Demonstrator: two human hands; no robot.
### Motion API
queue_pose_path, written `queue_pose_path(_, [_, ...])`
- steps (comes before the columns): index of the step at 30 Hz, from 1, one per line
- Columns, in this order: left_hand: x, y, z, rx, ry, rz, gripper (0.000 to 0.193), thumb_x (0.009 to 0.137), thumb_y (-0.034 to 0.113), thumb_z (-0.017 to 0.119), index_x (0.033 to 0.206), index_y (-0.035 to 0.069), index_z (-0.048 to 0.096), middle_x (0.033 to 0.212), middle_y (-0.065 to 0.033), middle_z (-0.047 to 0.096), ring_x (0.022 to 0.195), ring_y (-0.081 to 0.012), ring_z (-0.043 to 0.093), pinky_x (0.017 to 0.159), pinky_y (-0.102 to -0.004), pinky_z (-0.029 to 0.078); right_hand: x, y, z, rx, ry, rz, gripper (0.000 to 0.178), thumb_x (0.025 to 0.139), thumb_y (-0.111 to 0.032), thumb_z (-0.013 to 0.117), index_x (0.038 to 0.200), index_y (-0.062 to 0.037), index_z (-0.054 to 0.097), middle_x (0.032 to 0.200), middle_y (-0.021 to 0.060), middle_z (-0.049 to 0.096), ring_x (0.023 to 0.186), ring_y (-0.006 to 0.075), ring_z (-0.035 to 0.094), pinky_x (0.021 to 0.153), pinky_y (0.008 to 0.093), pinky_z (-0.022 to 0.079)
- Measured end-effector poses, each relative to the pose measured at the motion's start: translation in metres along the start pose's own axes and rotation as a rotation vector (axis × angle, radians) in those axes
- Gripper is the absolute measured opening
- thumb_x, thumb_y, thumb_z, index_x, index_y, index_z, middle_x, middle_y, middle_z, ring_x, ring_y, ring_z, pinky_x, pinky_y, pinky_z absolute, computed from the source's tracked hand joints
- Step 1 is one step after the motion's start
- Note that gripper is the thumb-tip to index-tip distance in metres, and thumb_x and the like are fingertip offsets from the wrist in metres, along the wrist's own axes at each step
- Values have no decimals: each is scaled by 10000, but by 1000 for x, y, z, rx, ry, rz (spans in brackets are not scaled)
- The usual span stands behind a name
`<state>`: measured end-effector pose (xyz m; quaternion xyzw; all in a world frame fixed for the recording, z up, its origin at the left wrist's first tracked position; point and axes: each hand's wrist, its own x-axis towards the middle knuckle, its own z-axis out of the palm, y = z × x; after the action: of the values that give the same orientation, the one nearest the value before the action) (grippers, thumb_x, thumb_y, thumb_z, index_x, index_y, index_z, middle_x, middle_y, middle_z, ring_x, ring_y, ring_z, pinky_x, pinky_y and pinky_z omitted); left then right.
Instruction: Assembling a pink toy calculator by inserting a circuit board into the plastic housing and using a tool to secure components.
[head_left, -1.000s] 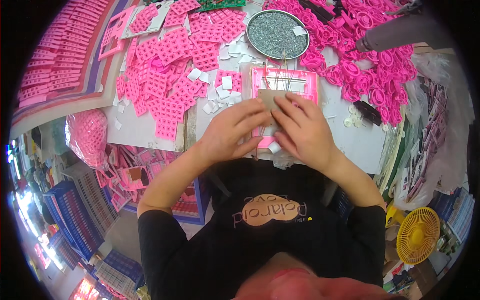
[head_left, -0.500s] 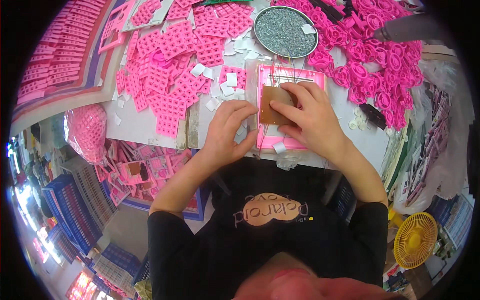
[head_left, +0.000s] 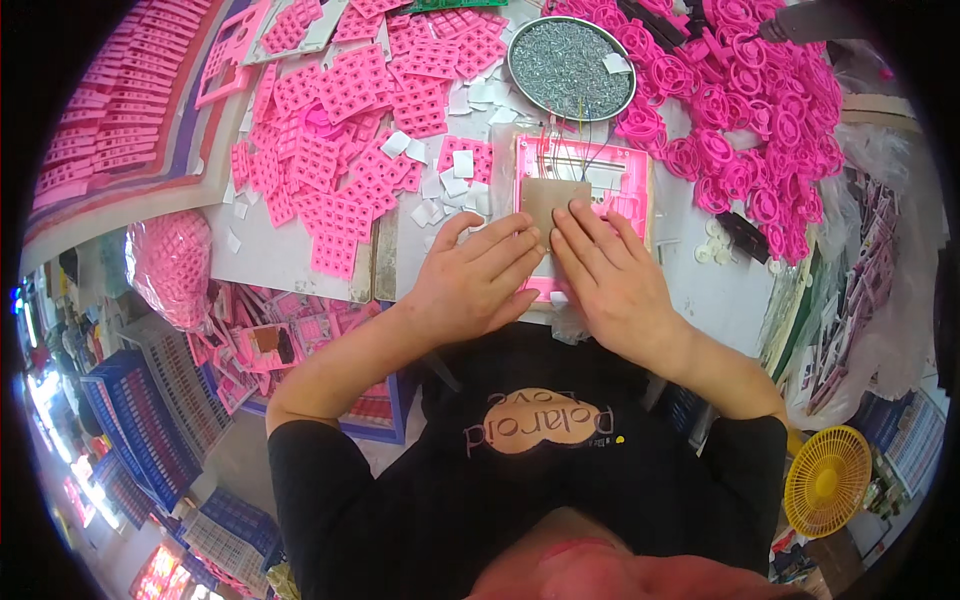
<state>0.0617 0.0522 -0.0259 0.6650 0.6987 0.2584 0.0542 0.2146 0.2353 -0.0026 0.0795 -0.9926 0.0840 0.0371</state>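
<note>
A pink plastic housing (head_left: 628, 172) lies on the table in front of me, with a brown circuit board (head_left: 540, 194) set inside it. Thin wires (head_left: 560, 160) run from the board's far edge toward the top of the housing. My left hand (head_left: 482, 268) rests its outstretched fingers on the board's left part. Flat on the right part lie the fingers of my right hand (head_left: 612, 268). The fingertips of both hands nearly meet, and they hide the near part of the board.
A round metal tray of screws (head_left: 570, 68) stands beyond the housing. Pink button pads (head_left: 340, 170) and white paper squares (head_left: 462, 164) cover the table to the left. Magenta ring-shaped parts (head_left: 740, 120) are heaped at right, below a power screwdriver (head_left: 800, 22). A yellow basket (head_left: 826, 482) stands lower right.
My left hand has moved right, from the housing's side onto the board. My right hand has changed from gripping the board to lying flat on it. The board now sits straighter and further left.
</note>
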Motion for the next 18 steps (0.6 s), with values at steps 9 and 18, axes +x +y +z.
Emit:
queue_pose_path(9, [103,-57,-40,-226,-198,-241,214,817,256,755,967,109,717,918,-71,697,890,-290,675,788,-403,503,13,3,-13,99,-2,23,517,836,-243,654,1188,136,646,1319,265,617,1245,393,571,1047,446,449])
queue_pose_path(18, [194,-126,18,193,-23,45,144,873,270,713,915,133,696,955,-33,664,983,-257,638,914,-479,390,6,5,-15,267,54,78,447,792,-165,740,1179,42,654,1351,236,590,1283,379,552,1046,466,467])
